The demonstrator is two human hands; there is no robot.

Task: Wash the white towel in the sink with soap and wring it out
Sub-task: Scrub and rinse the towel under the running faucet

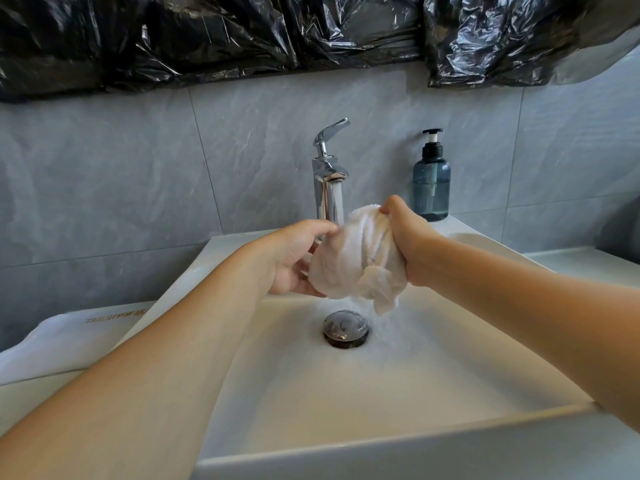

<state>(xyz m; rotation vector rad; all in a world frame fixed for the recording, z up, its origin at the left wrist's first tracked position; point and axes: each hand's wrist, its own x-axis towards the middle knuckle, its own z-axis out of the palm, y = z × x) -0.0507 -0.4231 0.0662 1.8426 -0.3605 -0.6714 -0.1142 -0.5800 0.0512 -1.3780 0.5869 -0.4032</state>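
Observation:
A bunched, wet white towel point(360, 258) hangs above the white sink point(311, 393), just in front of the chrome faucet point(327, 174). Water runs from the spout behind the towel and streams into the basin beside the dark drain plug point(346, 329). My right hand point(407, 237) grips the towel's upper right part with curled fingers. My left hand point(294, 261) holds the towel's left side, thumb on top and fingers underneath. A blue soap pump bottle point(432, 181) stands on the sink's back right corner.
A folded white cloth with lettering point(69, 341) lies on the counter left of the sink. Grey tiles cover the wall, and black plastic sheeting point(242, 36) hangs above them. The faucet lever point(332, 131) is tilted up.

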